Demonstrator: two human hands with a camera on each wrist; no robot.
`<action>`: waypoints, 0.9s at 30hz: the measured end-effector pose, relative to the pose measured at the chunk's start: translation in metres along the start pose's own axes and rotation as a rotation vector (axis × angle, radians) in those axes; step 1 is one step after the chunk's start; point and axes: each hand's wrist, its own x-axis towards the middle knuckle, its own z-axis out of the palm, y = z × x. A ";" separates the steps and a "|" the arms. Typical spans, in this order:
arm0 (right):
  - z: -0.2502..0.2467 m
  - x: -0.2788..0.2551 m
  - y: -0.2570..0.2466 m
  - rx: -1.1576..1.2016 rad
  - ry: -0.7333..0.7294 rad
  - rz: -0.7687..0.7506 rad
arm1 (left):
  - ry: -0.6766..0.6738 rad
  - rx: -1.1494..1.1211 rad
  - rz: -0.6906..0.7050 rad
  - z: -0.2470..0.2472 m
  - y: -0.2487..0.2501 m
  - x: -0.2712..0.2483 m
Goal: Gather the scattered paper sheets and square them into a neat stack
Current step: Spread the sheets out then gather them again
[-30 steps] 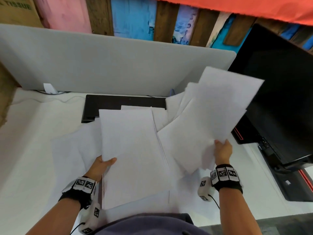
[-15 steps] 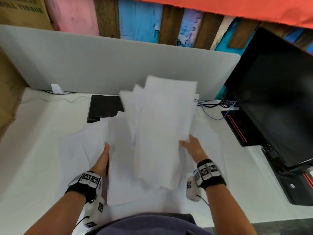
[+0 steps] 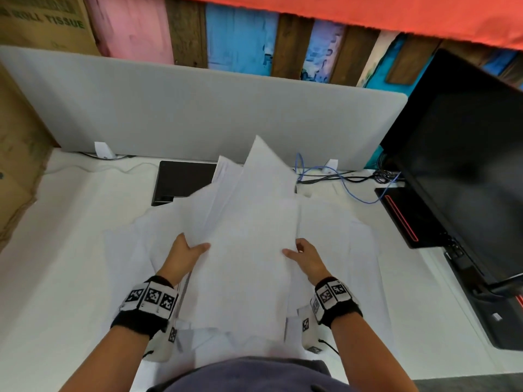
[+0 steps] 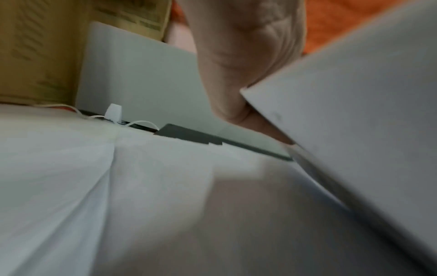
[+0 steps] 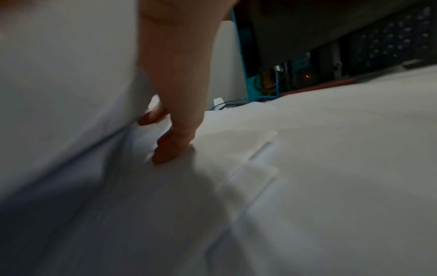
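A loose bundle of white paper sheets (image 3: 249,264) sits in the middle of the head view, its far corners fanned out unevenly. My left hand (image 3: 189,253) grips the bundle's left edge, thumb on top. My right hand (image 3: 300,251) grips the right edge the same way. In the left wrist view my left hand (image 4: 238,61) clamps the paper bundle (image 4: 354,121) from its side. In the right wrist view my right hand's fingers (image 5: 175,145) curl under the bundle (image 5: 59,74) and touch sheets lying on the table. More loose sheets (image 3: 356,250) lie flat beneath and on both sides.
A black keyboard (image 3: 181,179) lies behind the papers against the grey divider panel (image 3: 198,114). A black monitor (image 3: 467,165) and its base with a red stripe (image 3: 402,219) stand at the right. Blue cables (image 3: 342,179) run at the back right. A cardboard box (image 3: 17,165) flanks the left.
My right hand swung its fanned sheets left onto the pile my left hand held. Both hands now hold one joined bundle, lower and closer to my body.
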 end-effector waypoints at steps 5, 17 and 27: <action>-0.007 -0.013 -0.047 0.287 -0.177 -0.062 | -0.029 -0.243 0.111 -0.011 0.049 -0.014; -0.030 -0.028 -0.116 0.256 -0.086 -0.430 | -0.080 -0.430 0.239 -0.030 0.099 -0.020; -0.018 -0.040 -0.123 0.224 0.007 -0.437 | -0.047 -0.350 0.245 -0.025 0.094 -0.015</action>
